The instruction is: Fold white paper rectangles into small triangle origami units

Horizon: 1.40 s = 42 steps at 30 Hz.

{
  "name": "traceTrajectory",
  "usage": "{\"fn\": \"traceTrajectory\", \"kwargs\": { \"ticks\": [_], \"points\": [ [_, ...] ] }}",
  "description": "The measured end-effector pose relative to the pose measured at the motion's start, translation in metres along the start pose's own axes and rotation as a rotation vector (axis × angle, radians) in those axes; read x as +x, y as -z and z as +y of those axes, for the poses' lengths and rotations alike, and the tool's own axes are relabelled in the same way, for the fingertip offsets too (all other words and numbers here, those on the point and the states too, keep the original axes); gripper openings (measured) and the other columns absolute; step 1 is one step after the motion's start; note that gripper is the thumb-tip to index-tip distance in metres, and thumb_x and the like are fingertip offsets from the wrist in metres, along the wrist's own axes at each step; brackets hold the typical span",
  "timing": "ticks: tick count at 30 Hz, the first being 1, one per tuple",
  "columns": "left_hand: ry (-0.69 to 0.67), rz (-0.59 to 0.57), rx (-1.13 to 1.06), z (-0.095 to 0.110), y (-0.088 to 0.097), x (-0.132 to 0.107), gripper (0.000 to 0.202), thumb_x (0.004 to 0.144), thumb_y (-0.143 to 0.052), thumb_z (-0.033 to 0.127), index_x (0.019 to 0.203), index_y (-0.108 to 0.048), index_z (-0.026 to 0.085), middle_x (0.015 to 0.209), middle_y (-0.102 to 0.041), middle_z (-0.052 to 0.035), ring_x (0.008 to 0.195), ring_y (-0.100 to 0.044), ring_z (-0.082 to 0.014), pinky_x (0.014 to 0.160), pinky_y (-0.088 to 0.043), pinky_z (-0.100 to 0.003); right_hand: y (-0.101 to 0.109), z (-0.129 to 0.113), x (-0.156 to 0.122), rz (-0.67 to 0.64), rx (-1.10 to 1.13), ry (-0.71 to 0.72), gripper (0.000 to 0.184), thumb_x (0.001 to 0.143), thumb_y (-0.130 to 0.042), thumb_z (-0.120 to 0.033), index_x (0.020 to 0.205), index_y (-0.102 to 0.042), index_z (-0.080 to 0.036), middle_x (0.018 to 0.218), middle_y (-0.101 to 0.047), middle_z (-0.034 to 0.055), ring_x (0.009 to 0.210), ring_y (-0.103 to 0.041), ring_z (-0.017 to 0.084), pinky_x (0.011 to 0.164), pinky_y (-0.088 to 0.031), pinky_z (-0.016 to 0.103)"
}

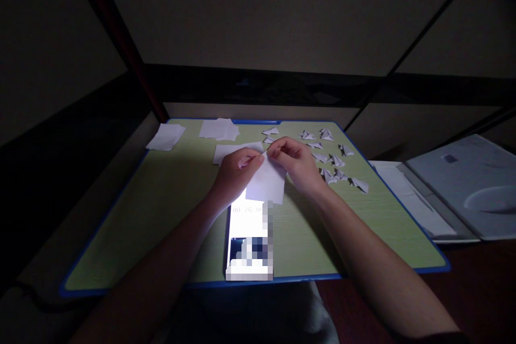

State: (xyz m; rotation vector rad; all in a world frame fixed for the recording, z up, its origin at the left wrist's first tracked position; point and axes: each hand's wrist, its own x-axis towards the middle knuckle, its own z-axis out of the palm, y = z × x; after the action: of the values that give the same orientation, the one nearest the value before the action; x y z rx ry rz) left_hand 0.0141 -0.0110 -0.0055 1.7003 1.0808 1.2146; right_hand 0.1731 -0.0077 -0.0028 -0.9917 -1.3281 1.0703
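Observation:
Both hands meet over the middle of a green board with a blue rim [121,209]. My left hand [236,172] and my right hand [294,164] each pinch the top edge of a white paper sheet [268,183], which hangs tilted just above the board. Fingers of both hands are closed on that edge. Below the sheet a lit phone [249,242] lies flat near the board's front edge.
Several small folded paper pieces [332,158] are scattered at the board's back right. Flat paper stacks lie at the back left [166,136] and back centre [219,129]. A grey closed laptop [471,183] and papers sit to the right. The room is dark.

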Motion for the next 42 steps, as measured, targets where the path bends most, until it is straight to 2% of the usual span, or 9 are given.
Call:
{"fn": "traceTrajectory", "kwargs": {
  "ticks": [12,24,29,36,42],
  "points": [
    [-0.016,-0.064,-0.021,-0.007,-0.002,-0.001,0.017,0.082,-0.057,0.031,0.074,-0.064,0.017,0.062,-0.058,0.0018,0.056,-0.051,-0.0111,0.052,-0.039,-0.023,0.001,0.006,0.002,-0.014,0.119,-0.050,0.012,0.064,-0.075,-0.027,0.069,-0.066,-0.020,0.066,-0.063,-0.0016,0.059,-0.051,0.011,0.054,-0.036,0.025],
    [0.003,-0.053,-0.037,-0.005,-0.002,0.000,0.014,0.079,-0.060,0.029,0.073,-0.064,0.017,0.063,-0.062,-0.0008,0.061,-0.057,-0.0126,0.054,-0.043,-0.024,-0.001,0.001,0.000,0.067,0.174,-0.157,0.018,0.059,-0.077,-0.027,0.063,-0.061,-0.021,0.062,-0.060,-0.0018,0.055,-0.048,0.011,0.051,-0.032,0.026],
    [0.051,-0.018,-0.033,-0.006,-0.001,0.001,0.016,0.078,-0.061,0.030,0.071,-0.065,0.016,0.060,-0.062,-0.0005,0.055,-0.054,-0.0112,0.049,-0.040,-0.023,0.001,0.001,0.002,0.067,0.164,-0.133,0.017,0.062,-0.078,-0.029,0.066,-0.063,-0.021,0.062,-0.060,-0.0017,0.055,-0.048,0.011,0.051,-0.033,0.026],
    [0.088,-0.110,0.006,-0.006,0.005,0.001,0.021,0.078,-0.065,0.035,0.071,-0.069,0.016,0.063,-0.065,-0.0012,0.056,-0.057,-0.0120,0.050,-0.042,-0.022,0.003,-0.001,0.002,0.002,0.122,-0.179,0.025,0.059,-0.083,-0.034,0.068,-0.065,-0.019,0.060,-0.060,-0.0022,0.052,-0.048,0.010,0.047,-0.032,0.024],
    [0.204,-0.057,-0.112,-0.003,0.009,0.002,0.029,0.080,-0.061,0.042,0.068,-0.066,0.016,0.057,-0.060,-0.0003,0.050,-0.053,-0.0111,0.045,-0.040,-0.022,0.004,-0.003,0.003,0.042,0.141,-0.171,0.030,0.058,-0.086,-0.038,0.068,-0.066,-0.018,0.057,-0.062,-0.0011,0.049,-0.049,0.010,0.046,-0.032,0.024]
  ]
}}
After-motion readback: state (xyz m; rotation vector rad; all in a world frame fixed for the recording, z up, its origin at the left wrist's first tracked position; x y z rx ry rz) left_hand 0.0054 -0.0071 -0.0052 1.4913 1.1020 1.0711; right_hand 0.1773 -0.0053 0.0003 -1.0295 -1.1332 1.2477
